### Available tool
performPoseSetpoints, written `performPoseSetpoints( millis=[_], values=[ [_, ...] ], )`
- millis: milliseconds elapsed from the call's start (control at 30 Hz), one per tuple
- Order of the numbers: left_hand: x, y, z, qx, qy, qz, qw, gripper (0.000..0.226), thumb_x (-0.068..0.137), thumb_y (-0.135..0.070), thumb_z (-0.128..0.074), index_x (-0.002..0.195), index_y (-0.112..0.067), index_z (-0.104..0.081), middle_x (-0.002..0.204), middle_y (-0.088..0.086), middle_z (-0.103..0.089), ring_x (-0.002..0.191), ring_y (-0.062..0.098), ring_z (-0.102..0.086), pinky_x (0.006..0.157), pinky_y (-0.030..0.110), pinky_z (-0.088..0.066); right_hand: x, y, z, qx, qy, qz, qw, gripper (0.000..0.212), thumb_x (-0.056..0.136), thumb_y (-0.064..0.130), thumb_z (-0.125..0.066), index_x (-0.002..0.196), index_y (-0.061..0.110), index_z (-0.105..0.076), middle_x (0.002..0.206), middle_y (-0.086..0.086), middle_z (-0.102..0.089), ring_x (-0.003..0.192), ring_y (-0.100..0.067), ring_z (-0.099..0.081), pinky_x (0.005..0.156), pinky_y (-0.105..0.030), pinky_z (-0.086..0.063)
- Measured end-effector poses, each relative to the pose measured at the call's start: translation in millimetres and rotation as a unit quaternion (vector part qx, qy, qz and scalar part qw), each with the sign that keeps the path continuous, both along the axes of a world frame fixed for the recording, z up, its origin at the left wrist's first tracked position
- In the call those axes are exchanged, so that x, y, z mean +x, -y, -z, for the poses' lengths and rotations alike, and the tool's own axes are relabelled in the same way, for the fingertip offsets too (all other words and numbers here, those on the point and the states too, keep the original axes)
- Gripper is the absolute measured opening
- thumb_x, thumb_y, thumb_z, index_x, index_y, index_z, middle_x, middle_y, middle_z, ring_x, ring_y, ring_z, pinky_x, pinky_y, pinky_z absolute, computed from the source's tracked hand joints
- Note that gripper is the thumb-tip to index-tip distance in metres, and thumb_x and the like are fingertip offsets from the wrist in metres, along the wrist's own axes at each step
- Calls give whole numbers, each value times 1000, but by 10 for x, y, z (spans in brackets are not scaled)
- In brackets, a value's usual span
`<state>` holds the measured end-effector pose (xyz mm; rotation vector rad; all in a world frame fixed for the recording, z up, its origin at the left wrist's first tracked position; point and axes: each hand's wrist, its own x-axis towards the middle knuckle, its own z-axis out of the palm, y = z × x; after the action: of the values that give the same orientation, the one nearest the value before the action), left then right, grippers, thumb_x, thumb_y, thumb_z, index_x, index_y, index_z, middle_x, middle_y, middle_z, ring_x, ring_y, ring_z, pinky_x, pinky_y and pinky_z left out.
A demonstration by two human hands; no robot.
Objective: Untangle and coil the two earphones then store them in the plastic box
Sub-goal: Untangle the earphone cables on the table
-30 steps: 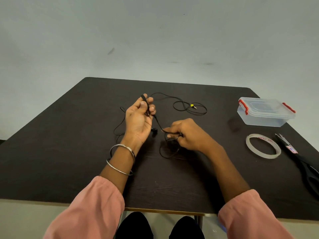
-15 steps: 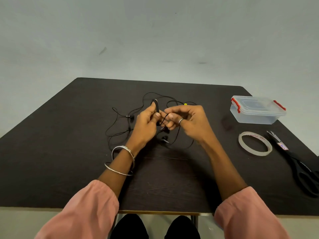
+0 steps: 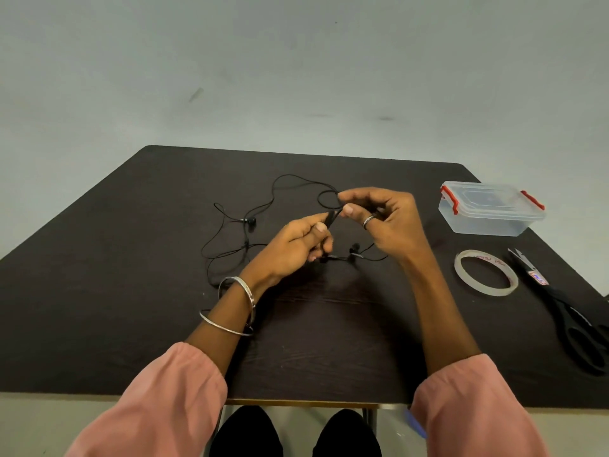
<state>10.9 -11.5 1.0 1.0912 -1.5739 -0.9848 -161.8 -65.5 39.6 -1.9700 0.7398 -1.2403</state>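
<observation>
Fingers [image 3: 319,225] of the left hand [image 3: 290,249] pinch a short black piece on the earphone cable [image 3: 331,217], thumb on top, lower fingers curled in. It looks like an inline remote or a bunched bit of cord, cannot tell which. Right hand [image 3: 385,219], ring on one finger, meets it from the other side: thumb and forefinger tips closed on the cord right at that piece, other fingers loosely bent. Both hands are raised a little over the middle of the dark table [image 3: 99,291]. Rest of the black earphones [image 3: 245,239] lies loose on the table: long loops trailing left and back, one earbud [image 3: 252,221] left of the hands, another earbud [image 3: 354,247] below and between the hands. Cords cross at several spots, so the two sets are not clearly apart. Plastic box [image 3: 491,207] sits far right with the lid on and red clips down, well apart from the cords. Tape roll [image 3: 485,272] and scissors [image 3: 566,308] lie nearer the right edge, untouched. Judged step: untangling, early, no coil formed and nothing stored. Next move probably calls for keeping one pinch fixed while the other hand draws the cord through to free a crossing, gently, since pulling hard could tighten a knot. Box needs opening later.
</observation>
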Motion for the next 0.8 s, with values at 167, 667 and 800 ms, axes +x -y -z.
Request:
performPoseSetpoints(
  millis=[167,667,800],
  values=[
    [-20,-46,-51,24,-69,1,997,31,102,-14,-39,117,2,-62,56,-2,-43,49,3,-34,47,15,-27,-56,109,57,-93,-66,65,991,18,80,10,-74,97,13,-74,89,2,-70,89,-16,-65,79,-22,-52],
    [232,-23,-161,24,-464,-39,885,32,101,-18,-35,110,1,-60,49,-9,-37,35,2,-24,36,15,-17,190,93,255,-182,-376,32,908,26,96,12,-50,114,4,-65,92,-15,-63,90,-36,-60,77,-41,-49],
    [228,-11,-140,7,-479,-60,876,34,103,-17,-34,118,5,-55,61,-5,-48,41,2,-31,41,14,-25,341,-69,308,-196,-465,9,863,34,95,10,-46,129,8,-53,106,-11,-57,98,-34,-57,77,-41,-48]
  ],
)
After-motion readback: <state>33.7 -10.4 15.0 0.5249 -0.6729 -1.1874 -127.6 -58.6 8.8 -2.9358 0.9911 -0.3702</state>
